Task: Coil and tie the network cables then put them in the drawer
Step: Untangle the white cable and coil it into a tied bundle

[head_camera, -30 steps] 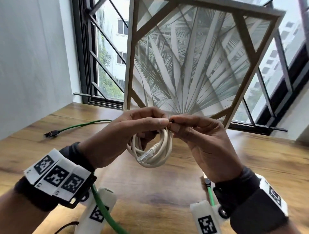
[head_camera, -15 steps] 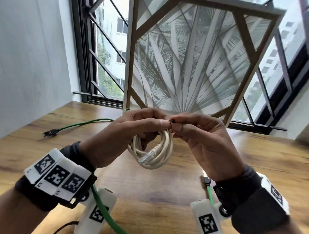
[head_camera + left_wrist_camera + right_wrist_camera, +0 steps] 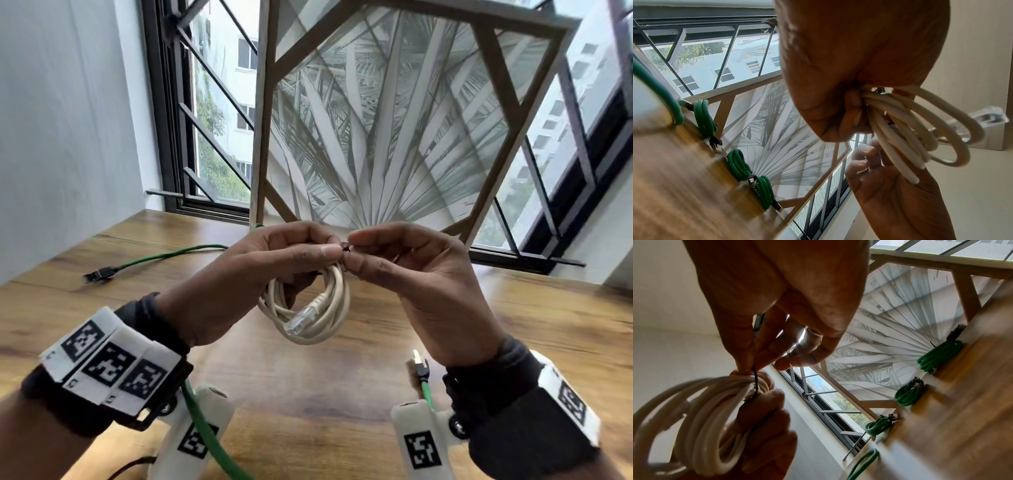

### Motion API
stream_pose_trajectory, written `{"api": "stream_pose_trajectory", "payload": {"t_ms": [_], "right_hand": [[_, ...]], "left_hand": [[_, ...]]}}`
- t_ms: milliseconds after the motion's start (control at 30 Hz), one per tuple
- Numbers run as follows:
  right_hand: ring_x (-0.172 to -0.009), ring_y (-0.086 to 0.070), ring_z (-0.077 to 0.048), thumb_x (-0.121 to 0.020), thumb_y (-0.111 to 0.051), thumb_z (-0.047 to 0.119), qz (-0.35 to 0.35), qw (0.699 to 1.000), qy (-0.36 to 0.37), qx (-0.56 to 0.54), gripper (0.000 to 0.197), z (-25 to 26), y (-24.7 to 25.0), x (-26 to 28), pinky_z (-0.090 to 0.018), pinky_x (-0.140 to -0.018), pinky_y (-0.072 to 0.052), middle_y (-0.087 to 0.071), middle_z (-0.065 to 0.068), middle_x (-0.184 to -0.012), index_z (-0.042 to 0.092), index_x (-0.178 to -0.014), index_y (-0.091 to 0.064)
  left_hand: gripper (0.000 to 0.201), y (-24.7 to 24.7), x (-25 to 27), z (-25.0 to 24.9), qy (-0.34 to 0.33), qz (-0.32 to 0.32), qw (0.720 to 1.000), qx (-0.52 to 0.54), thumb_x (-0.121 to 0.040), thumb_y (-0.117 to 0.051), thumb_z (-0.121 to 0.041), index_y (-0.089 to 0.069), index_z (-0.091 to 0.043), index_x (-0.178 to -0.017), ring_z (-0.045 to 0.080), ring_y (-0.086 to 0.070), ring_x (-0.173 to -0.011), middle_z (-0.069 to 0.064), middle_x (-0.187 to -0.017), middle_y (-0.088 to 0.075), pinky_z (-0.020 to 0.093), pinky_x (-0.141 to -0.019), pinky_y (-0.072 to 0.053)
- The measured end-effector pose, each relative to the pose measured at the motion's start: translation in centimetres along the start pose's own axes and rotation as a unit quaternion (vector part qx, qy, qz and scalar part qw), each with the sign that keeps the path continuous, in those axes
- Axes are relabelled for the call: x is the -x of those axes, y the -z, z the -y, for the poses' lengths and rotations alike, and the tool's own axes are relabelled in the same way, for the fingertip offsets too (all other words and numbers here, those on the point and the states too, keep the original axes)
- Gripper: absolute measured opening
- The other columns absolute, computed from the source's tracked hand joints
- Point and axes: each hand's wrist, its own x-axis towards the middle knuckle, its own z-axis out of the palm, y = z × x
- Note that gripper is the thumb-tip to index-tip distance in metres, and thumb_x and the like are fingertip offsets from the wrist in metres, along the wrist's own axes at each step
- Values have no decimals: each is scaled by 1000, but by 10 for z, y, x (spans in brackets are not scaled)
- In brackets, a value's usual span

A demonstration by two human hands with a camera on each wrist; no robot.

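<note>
Toward the tabletop's [image 3: 102, 298] left edge, a loose green cable [image 3: 164, 255] lies with its dark plug pointing at that edge. Your left hand [image 3: 239, 284] is curled around the top of the white coil [image 3: 308, 308], fingers through its loops, thumb and forefinger pinching at the black tie [image 3: 345, 247]. The coil hangs in the air above the middle of the tabletop, its clear plug [image 3: 301, 320] resting inside the loops. Your right hand [image 3: 421, 284] meets the left at the tie, thumb and forefinger pinching it, the other fingers loosely curled. In the wrist views, three tied green coils [image 3: 705, 118] lie in a row along the far edge, at the foot of the leaf-print panel [image 3: 394, 137]. Another green plug [image 3: 420, 368] sticks up near your right wrist.
</note>
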Motion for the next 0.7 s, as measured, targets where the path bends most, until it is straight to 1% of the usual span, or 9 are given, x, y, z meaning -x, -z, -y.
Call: {"api": "stream_pose_trajectory", "payload": {"t_ms": [167, 267, 300, 367, 433, 533, 600, 667, 700], "right_hand": [[-87, -75, -26, -66, -83, 6, 4, 1000, -2, 20, 22, 2, 3, 0, -33, -85, -58, -78, -17, -87, 0, -87, -79], [-81, -74, -20, -66, -82, 8, 11, 1000, -16, 11, 20, 4, 3, -1, -25, -77, -56, -78, -13, -84, 1, -85, -79], [-79, -73, -17, -66, -82, 9, 11, 1000, -21, 12, 21, 4, 4, -1, -23, -73, -54, -78, -12, -82, 2, -85, -79], [-78, -70, -18, -65, -86, 12, 13, 999, -31, 16, 21, 3, 5, -1, -24, -70, -52, -78, -12, -83, 6, -85, -81], [-80, -69, -19, -67, -89, 10, 13, 999, -39, 21, 20, 0, 6, -1, -25, -70, -51, -78, -12, -86, 11, -86, -82], [-80, -69, -15, -71, -87, 9, 16, 999, -41, 21, 17, -2, 7, 0, -23, -69, -51, -79, -10, -86, 13, -87, -83], [-78, -70, -15, -70, -87, 7, 15, 999, -29, 24, 17, 0, 6, 1, -21, -68, -52, -78, -12, -85, 8, -86, -82], [-75, -71, -13, -71, -82, 7, 7, 999, -7, 42, 17, 4, 3, 1, -18, -68, -52, -78, -11, -83, 1, -87, -80], [-74, -71, -11, -72, -81, 7, 1, 998, 6, 62, 18, 6, 1, 2, -17, -67, -51, -78, -10, -83, -1, -88, -79]], "left_hand": [[6, -1, -1, 2, 2, -3, 1000, 3, -90, -68, -27, -72, -21, -91, 9, -39, -63, -3, -74, -53, 22, -55, -29], [7, -1, -1, 3, 2, -7, 1000, 3, -90, -68, -27, -72, -21, -92, 12, -39, -65, 1, -77, -52, 24, -55, -29], [8, -1, -1, 3, 1, -9, 1000, 2, -90, -69, -28, -73, -22, -92, 14, -39, -66, 4, -79, -51, 24, -56, -30], [10, -2, -1, 4, -2, -12, 1000, -5, -90, -70, -31, -74, -22, -93, 24, -37, -70, 11, -84, -49, 25, -56, -32], [14, -3, -2, 5, -1, -9, 1000, -8, -90, -74, -34, -74, -21, -96, 28, -34, -75, 11, -87, -50, 26, -57, -33], [26, -3, -2, 7, -5, -7, 1000, -3, -86, -74, -41, -73, -19, -99, 28, -35, -75, 12, -87, -50, 27, -57, -35], [22, -2, -2, 7, -8, -13, 1000, -4, -89, -74, -38, -72, -19, -99, 26, -36, -72, 12, -87, -49, 26, -57, -36], [16, -2, -3, 8, -8, -25, 1000, -7, -92, -72, -34, -73, -19, -98, 18, -39, -69, 11, -83, -49, 22, -56, -37], [15, -2, -4, 8, -9, -31, 999, -8, -92, -71, -32, -72, -18, -98, 13, -41, -66, 8, -79, -50, 20, -54, -38]]}}
